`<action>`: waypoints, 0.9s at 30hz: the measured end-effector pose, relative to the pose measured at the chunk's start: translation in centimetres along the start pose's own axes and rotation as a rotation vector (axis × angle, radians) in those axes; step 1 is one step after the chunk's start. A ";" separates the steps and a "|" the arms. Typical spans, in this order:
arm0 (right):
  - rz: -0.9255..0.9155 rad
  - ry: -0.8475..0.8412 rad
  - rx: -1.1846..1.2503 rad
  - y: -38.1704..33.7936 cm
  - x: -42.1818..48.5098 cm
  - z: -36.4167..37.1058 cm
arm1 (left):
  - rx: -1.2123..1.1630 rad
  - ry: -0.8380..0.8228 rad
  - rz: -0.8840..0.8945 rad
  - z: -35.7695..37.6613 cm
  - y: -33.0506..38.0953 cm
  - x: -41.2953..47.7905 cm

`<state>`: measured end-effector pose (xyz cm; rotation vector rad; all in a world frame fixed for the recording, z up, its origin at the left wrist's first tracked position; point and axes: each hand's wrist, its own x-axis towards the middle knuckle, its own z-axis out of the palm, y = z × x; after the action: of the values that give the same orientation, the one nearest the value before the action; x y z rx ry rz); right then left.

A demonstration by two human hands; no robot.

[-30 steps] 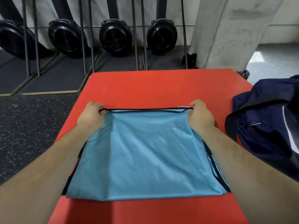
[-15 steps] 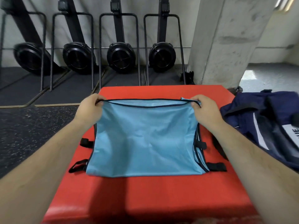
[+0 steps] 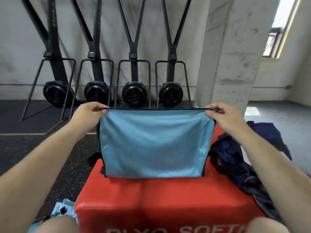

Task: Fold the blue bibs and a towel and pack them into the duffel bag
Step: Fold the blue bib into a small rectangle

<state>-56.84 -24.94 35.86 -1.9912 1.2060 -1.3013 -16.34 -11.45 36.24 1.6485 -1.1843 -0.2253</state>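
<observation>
A light blue bib with dark trim hangs upright, held taut by its top edge above the red soft box. My left hand pinches the top left corner and my right hand pinches the top right corner. The bib's lower edge rests on or just over the box top. The navy duffel bag lies slumped on the right side of the box, beside my right forearm. More light blue fabric lies on the floor at the lower left, partly hidden by my knee.
Several black exercise machines with round fans stand against the far wall. A concrete pillar rises at the right behind the box. Dark speckled rubber floor lies to the left of the box.
Both hands have lifted the bib off the box top by its upper edge, so it now hangs vertically instead of lying flat. The camera view has tilted up and back.
</observation>
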 end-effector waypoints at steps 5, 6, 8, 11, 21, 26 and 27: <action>0.000 -0.074 -0.080 -6.0 0.1 -4.4 | 0.087 0.008 0.091 -4.0 4.7 -0.6; 0.013 -0.093 -0.108 -6.6 0.3 -4.8 | 0.102 0.006 0.104 -4.4 5.5 -0.7; 0.065 -0.119 -0.153 -7.1 1.0 -5.0 | 0.112 -0.017 0.079 -4.7 6.2 -0.2; 0.201 -0.181 -0.138 -6.3 2.3 -3.8 | 0.162 -0.083 -0.020 -3.9 5.6 1.6; 0.166 0.001 0.058 1.3 5.6 3.5 | -0.090 -0.008 -0.112 2.7 -0.4 6.7; 0.018 0.154 -0.006 4.2 3.3 4.3 | -0.118 0.120 0.007 5.4 -3.1 3.2; 0.032 0.159 -0.022 5.7 2.2 4.9 | -0.159 0.103 -0.008 6.4 -4.3 1.8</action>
<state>-54.49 -30.08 30.41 -1.9047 1.3243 -1.4589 -17.09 -16.99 30.65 1.5083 -1.0552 -0.2307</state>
